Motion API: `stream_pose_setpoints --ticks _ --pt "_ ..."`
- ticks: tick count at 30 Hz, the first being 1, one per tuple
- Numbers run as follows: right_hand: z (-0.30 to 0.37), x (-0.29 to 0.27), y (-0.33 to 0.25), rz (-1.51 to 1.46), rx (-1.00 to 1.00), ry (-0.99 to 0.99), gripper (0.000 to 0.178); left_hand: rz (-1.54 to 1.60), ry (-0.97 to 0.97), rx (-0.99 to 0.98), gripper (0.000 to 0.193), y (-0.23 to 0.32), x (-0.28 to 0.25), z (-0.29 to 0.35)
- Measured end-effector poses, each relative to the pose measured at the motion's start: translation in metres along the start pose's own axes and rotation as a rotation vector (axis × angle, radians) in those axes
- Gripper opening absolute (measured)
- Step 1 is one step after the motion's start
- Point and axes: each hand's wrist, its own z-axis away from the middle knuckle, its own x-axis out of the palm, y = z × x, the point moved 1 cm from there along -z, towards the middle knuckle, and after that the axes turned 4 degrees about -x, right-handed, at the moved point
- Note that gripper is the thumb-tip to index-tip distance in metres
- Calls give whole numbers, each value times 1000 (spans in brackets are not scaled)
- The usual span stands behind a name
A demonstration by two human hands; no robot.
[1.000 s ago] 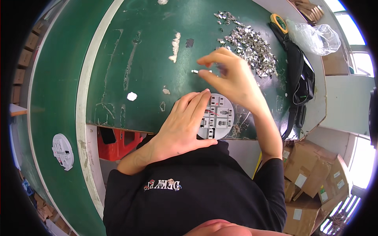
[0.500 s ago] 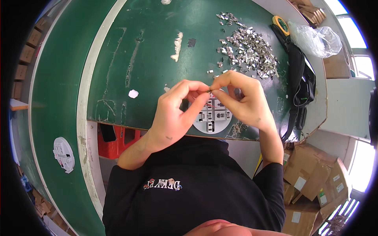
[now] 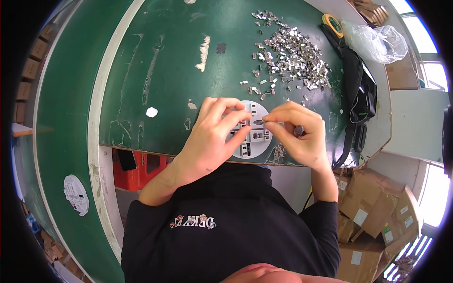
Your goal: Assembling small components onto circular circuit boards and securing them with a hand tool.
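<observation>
While the pale round disc [image 3: 255, 143] lies at the near edge of the green table [image 3: 174, 89], the left hand [image 3: 212, 134] arches over its left side, fingertips narrowly apart; the right hand [image 3: 304, 134] grips a dark round-ended object [image 3: 298, 130] — whether its fingertips pinch anything, I cannot tell. Far right — a metal-clip heap [image 3: 302, 59].

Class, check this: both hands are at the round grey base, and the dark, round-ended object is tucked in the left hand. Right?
Not quite: the head view shows the dark, round-ended object tucked in the right hand, not the left hand; both are at the round grey base.
</observation>
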Motion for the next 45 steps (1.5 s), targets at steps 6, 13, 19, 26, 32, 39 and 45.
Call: stream_pose_setpoints --ticks 6,13,19,26,32,39,45 --pt "11 11 14 184 -56 72 13 -130 -7 48 15 -6 2 -2" --pt "12 17 12 269 -140 84 15 -128 18 59 15 -6 3 0" --pt "12 21 9 327 -235 93 16 -119 49 56 15 -4 4 1" --pt "7 23 8 409 -286 68 15 -129 21 87 17 -5 1 -4" --pt "0 16 3 388 -258 -53 15 -101 54 105 19 -7 -1 0" --pt "-10 15 3 350 -283 -204 18 -50 90 98 18 -8 -6 5" --pt "-18 14 -1 440 -260 -318 19 -21 78 45 16 -9 -8 4"
